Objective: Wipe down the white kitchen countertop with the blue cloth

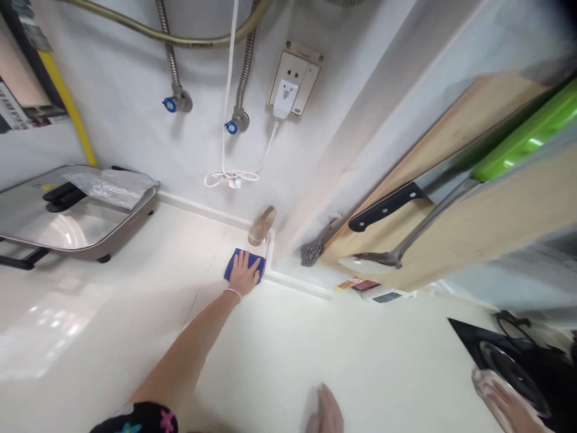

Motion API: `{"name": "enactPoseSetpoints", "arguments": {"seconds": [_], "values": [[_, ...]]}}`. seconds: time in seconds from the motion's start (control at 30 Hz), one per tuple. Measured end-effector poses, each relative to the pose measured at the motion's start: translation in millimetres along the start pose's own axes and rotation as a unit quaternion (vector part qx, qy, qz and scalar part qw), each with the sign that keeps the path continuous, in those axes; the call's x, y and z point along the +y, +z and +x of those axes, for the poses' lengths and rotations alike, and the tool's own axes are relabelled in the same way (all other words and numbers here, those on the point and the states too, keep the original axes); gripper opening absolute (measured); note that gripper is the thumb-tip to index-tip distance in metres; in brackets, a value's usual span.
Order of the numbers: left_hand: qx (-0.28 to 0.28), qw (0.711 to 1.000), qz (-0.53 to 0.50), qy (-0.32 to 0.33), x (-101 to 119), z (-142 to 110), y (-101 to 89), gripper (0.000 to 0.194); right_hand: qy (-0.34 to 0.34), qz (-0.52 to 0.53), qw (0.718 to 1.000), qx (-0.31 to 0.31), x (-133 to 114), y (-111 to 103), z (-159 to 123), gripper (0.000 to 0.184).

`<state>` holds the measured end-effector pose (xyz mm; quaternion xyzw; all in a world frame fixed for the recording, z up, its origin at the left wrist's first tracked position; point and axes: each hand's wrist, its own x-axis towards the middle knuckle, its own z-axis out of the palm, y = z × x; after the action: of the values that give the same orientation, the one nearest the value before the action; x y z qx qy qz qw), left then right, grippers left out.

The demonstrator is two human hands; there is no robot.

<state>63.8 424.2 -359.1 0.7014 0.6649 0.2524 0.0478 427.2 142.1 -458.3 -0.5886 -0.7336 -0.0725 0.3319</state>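
My left hand point(244, 275), with a thin bracelet at the wrist, presses a folded blue cloth point(231, 265) onto the white counter point(279, 337) near the corner of the wall. Its fingers lie spread over the cloth, which shows around them. Just behind the cloth, a brownish rounded object point(261, 226) sits against the wall; I cannot make out its kind. At the bottom edge, my right hand point(328, 412) is partly in view over the counter. Its visible fingers are stretched out, and I see nothing in them.
An electric pan point(101, 237) with a glass lid stands at the left. Wall valves point(170, 104) and a plugged-in socket point(295, 81) are above. Right: a cutting board point(451, 240), knife point(383, 208), ladle point(433, 216), steel scrubber point(310, 254) and stove point(469, 340). Another person's hand point(514, 406) holds a whitish cloth.
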Motion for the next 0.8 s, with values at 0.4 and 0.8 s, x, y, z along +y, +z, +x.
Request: {"name": "enactPoseSetpoints", "arguments": {"seconds": [0.4, 0.8], "values": [[-0.025, 0.992, 0.026, 0.120, 18, -173, -39.0, 0.059, 0.041, 0.016, 0.999, -0.008, -15, -1, 0, 0.045], [0.051, 0.995, 0.057, 0.060, -50, -159, -72.0, 0.049, 0.029, -0.014, 0.999, -0.032, -5, -2, -5, 0.052]]}}
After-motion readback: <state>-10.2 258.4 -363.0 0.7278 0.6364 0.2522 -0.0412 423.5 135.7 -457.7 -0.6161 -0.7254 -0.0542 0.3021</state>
